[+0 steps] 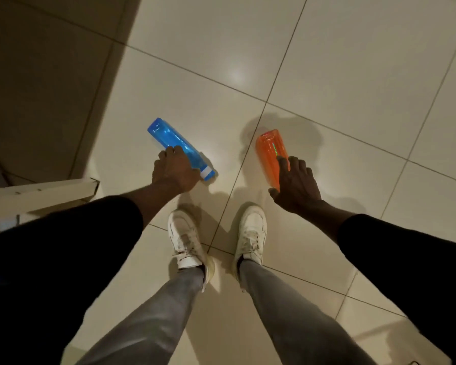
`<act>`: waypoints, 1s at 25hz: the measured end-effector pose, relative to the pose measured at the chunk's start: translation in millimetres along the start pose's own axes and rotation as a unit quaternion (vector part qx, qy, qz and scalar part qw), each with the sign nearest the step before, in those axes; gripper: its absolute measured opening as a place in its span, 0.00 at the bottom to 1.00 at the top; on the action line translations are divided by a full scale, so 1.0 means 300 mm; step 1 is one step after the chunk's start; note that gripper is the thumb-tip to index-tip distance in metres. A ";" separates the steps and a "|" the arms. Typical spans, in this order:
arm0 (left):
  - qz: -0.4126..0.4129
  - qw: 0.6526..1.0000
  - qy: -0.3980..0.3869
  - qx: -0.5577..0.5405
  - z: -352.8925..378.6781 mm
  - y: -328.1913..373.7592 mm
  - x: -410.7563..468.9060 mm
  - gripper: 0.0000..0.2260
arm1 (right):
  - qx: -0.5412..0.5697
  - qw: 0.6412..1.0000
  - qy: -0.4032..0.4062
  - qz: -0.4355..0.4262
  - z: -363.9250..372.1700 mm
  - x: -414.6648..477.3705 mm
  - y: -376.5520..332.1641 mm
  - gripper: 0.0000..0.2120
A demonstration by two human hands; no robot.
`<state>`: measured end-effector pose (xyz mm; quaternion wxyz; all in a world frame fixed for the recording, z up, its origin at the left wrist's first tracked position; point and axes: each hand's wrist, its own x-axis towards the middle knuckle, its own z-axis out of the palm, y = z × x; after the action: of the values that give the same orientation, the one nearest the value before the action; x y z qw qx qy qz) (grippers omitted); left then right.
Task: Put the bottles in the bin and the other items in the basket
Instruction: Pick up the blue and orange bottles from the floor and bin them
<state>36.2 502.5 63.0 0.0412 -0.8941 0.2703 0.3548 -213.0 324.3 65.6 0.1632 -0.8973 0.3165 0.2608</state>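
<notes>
**Bottle Handling: Both Hands Engaged**

The glossy cream tiled floor [327,61] fills the view, with a shadowed area from 9 to 11 o'clock. Two black sleeves [63,246] enter from 8 and 4 o'clock. Grey trouser legs [148,317] rise from 6 o'clock. A white square-section furniture bar [42,192] lies at 9 o'clock, at the frame edge. White lace-up shoes [184,238] stand just below centre, toes toward 12 o'clock.

The translucent blue plastic bottle [169,135] sits near centre at 10 o'clock. Its base points to 10 o'clock and its white-banded neck end to 4 o'clock. The translucent orange plastic bottle [269,148] sits near centre at 2 o'clock, base toward 12 o'clock (neck end hidden by the fingers). Whether either bottle touches the floor cannot be told.

The left hand [173,171] grasps the blue bottle, fingers curled over its middle. The right hand [296,188] grasps the orange bottle, fingers along its lower half and thumb at its 7 o'clock side.
</notes>
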 end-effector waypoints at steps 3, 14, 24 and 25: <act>-0.040 0.999 0.014 -0.013 0.157 -0.022 0.163 0.32 | -0.010 1.000 0.004 0.007 0.148 0.142 0.069 0.47; -0.296 0.881 0.075 -0.361 0.395 -0.069 0.541 0.54 | 0.043 0.997 -0.018 0.059 0.422 0.334 0.184 0.46; -0.223 0.925 0.058 -0.302 0.315 0.018 0.397 0.41 | 0.058 0.995 -0.028 0.080 0.348 0.275 0.113 0.52; -0.187 0.939 0.059 -0.281 0.287 0.035 0.324 0.40 | 0.067 0.994 -0.024 0.077 0.301 0.235 0.079 0.52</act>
<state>36.5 472.4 -63.8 -0.1620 -0.9229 -0.0110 0.3491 -214.7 313.9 -50.7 0.2097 -0.8508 0.3974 0.2724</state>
